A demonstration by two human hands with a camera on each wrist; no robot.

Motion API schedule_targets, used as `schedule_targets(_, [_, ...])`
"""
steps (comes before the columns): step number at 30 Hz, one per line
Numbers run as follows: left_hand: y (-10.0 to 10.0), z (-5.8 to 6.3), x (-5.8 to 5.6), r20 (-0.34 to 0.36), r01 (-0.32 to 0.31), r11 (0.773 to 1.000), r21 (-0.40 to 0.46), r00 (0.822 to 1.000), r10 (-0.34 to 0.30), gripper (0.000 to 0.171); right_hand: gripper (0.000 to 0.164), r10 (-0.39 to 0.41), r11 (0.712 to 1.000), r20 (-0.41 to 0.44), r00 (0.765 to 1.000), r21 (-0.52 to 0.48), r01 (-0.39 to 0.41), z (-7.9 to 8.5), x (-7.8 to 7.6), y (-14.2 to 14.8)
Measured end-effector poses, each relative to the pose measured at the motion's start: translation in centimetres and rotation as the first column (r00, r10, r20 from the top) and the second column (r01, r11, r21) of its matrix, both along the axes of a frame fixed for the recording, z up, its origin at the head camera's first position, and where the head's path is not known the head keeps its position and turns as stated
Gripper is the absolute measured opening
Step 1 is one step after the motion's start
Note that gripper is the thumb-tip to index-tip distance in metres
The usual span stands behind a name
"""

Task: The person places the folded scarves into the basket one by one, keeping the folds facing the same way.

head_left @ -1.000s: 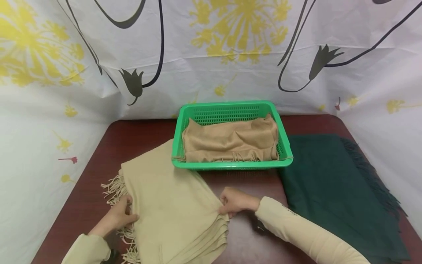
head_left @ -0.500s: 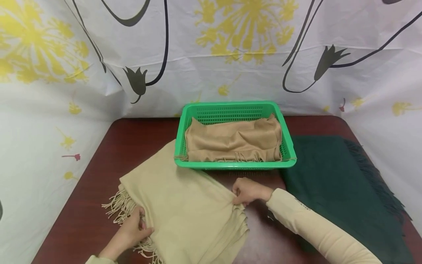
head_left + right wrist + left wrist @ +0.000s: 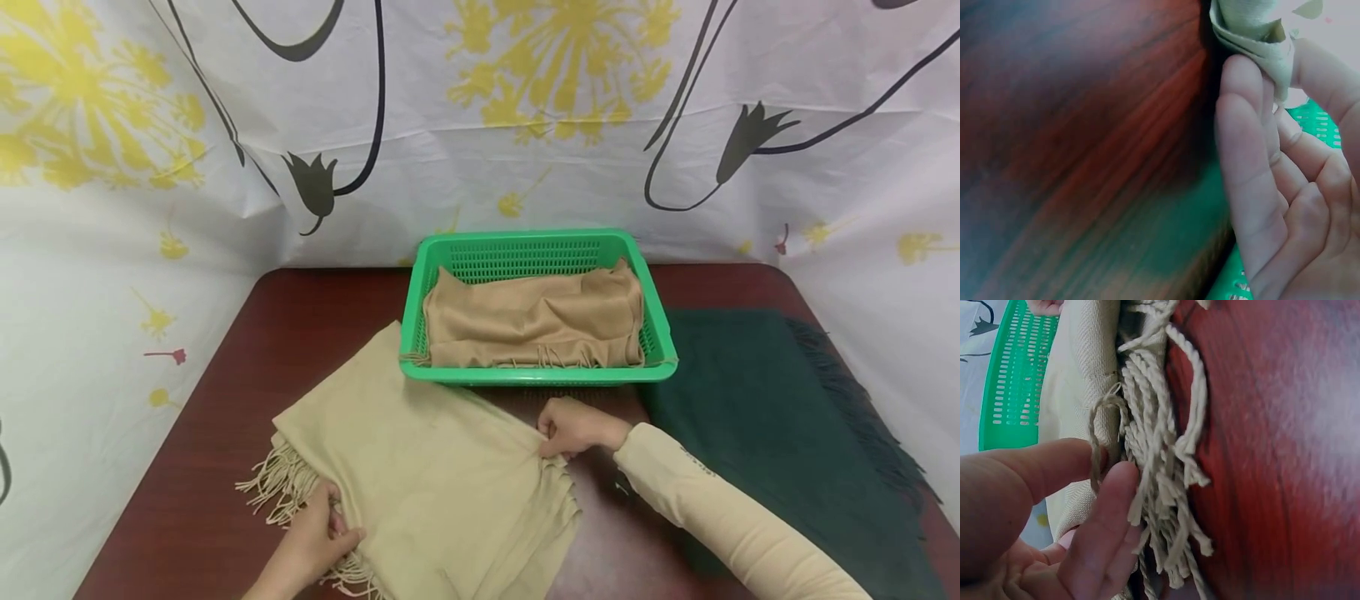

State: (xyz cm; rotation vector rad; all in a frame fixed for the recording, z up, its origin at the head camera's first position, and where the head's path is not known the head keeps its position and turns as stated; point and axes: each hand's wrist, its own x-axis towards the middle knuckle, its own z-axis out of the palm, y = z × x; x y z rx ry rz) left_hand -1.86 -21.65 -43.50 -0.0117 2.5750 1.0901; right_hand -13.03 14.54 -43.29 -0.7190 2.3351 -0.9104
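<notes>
A folded cream scarf with twisted fringe lies at an angle across the table in the head view. On its fringed left edge, my left hand pinches the cloth between thumb and fingers. The left wrist view shows the fringe strands hanging beside those fingertips. At the scarf's right side, my right hand pinches the layered corner. In the right wrist view, the stacked cloth layers sit between thumb and fingers. The scarf's far corner reaches the basket's front left.
A green plastic basket stands at the back middle, holding a folded tan fringed scarf. A dark green fringed scarf lies flat on the right. Patterned white cloth hangs around the dark red table.
Both hands have shifted right in the view while holding the cream scarf. The left has come nearer and the right has gone farther away, so the scarf has turned. Basket and other scarves stay put.
</notes>
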Motion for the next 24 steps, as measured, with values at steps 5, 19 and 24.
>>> schedule_targets(5, [0.8, -0.3, 0.5, -0.021, -0.028, 0.999, -0.015, 0.999, 0.028, 0.046, 0.030, -0.015, 0.999, -0.045, 0.999, 0.033, 0.016, -0.2, -0.4, 0.6])
schedule_targets(19, [2.0, -0.8, 1.2, -0.019, -0.052, 0.999, 0.017, 0.998, 0.052, 0.050, 0.029, -0.044, 0.994, -0.182, 0.982, 0.085, 0.061, -0.1, -0.4, 1.5])
schedule_targets(24, [1.3, -0.3, 0.8, 0.010, -0.002, 1.000, 0.021, 1.000, 0.002, 0.048, 0.032, -0.076, 0.991, -0.203, 0.976, 0.092, 0.097, 0.0, 0.2, 1.4])
